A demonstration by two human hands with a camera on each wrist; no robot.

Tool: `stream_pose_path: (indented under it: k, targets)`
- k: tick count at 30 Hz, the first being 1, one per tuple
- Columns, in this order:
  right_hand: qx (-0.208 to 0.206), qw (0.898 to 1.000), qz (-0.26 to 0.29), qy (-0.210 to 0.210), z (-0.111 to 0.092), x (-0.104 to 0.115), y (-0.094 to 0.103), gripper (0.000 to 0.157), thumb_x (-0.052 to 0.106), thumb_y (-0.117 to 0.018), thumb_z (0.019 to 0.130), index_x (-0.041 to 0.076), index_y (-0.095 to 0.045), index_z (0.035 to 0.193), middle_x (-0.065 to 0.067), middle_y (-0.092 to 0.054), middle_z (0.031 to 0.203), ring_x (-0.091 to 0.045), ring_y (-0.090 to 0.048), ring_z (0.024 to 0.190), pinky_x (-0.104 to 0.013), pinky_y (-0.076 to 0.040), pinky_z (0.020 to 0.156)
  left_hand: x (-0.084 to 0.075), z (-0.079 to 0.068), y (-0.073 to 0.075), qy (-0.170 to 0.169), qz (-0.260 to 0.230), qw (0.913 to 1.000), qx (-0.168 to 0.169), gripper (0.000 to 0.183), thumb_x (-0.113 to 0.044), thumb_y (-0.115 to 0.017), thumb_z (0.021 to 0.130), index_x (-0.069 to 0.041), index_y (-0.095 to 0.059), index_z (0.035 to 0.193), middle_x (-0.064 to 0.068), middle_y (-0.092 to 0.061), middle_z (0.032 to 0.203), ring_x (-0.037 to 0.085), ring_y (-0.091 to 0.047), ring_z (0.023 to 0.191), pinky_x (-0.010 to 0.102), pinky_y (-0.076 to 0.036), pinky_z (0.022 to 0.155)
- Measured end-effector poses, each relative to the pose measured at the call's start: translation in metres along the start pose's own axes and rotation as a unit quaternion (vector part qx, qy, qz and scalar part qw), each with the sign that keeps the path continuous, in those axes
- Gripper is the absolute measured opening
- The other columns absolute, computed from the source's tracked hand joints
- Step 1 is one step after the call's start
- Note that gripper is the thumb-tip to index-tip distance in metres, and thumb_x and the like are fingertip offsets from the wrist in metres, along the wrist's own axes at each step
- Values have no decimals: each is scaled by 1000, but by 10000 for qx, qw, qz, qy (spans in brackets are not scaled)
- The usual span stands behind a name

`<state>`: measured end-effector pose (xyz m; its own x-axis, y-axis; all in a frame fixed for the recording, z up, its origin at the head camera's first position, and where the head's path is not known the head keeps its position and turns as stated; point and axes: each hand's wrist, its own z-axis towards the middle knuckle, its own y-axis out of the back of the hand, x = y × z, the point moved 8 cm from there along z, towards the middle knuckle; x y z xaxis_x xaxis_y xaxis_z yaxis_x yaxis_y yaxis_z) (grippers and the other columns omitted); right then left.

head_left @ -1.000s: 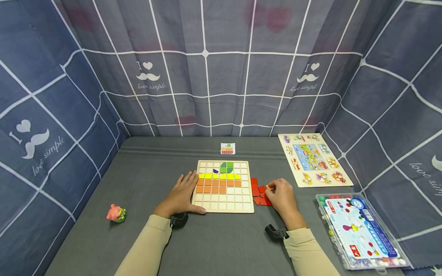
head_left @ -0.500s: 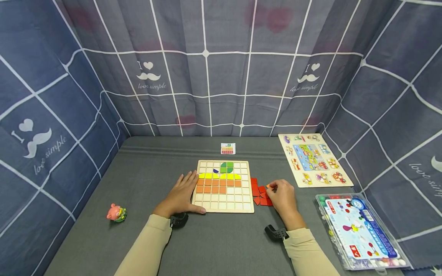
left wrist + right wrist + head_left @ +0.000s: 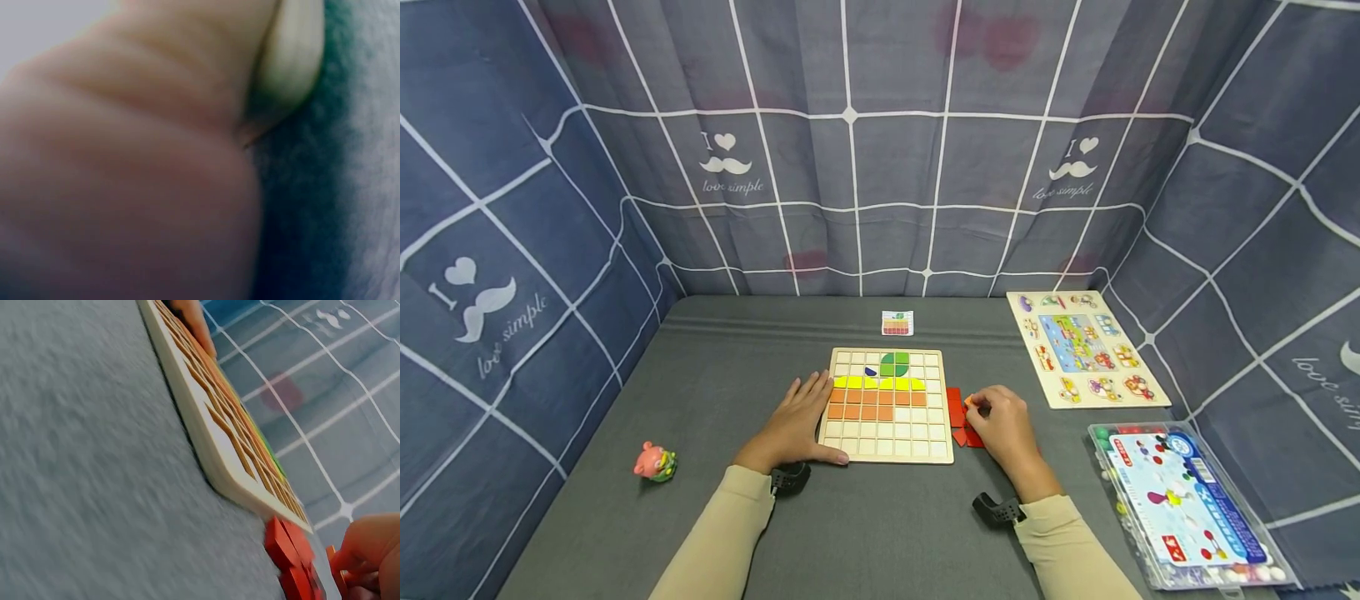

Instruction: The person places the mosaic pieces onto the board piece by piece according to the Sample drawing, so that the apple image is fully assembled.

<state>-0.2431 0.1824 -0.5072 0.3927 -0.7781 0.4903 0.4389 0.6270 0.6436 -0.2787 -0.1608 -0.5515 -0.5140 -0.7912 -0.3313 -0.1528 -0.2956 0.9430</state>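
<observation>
A wooden grid board lies on the table with yellow, orange, green and dark blue pieces in its cells. My left hand rests along its left edge, fingers straight and thumb at the near corner. In the left wrist view the hand is blurred and fills most of the picture. My right hand pinches a small orange piece between thumb and fingertips. It is over several loose red pieces beside the board's right edge, and partly hides them. In the right wrist view red pieces sit against the board's corner.
A small printed pattern card lies behind the board. At the back right is a picture puzzle board, with a clear plastic case of beads in front of it. A pink pig figurine stands at the left.
My right hand has shifted left toward the board with the orange piece, covering more of the red pieces. The left hand stays in place on the board.
</observation>
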Motion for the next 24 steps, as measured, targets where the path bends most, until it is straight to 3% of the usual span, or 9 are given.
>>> stream_pose_path:
  k: [5, 13, 24]
  targets:
    - [513, 9959, 312, 671, 3, 23, -16, 13, -3, -85, 80, 3, -78, 89, -6, -72, 94, -27, -69, 86, -47, -58, 77, 0, 0, 1, -12, 25, 10000, -32, 151, -93, -73, 64, 2, -17, 167, 19, -12, 173, 35, -9, 159, 54, -3, 125]
    - [1313, 9764, 797, 1520, 2, 60, -41, 13, -4, -80, 87, 9, -78, 90, -2, -71, 97, -19, -64, 87, -37, -55, 72, -1, -1, 2, -27, 37, 10000, -43, 152, -93, -73, 63, 3, -17, 166, 21, -12, 173, 35, -9, 159, 55, -3, 125]
    - [1640, 9613, 567, 2138, 7, 87, -74, 8, -3, -80, 91, 5, -79, 92, -4, -72, 102, -22, -66, 96, -36, -57, 87, -1, -1, 0, -78, 39, 9999, -100, 151, -93, -73, 63, 3, -18, 166, 20, -13, 173, 36, -10, 159, 55, -4, 125]
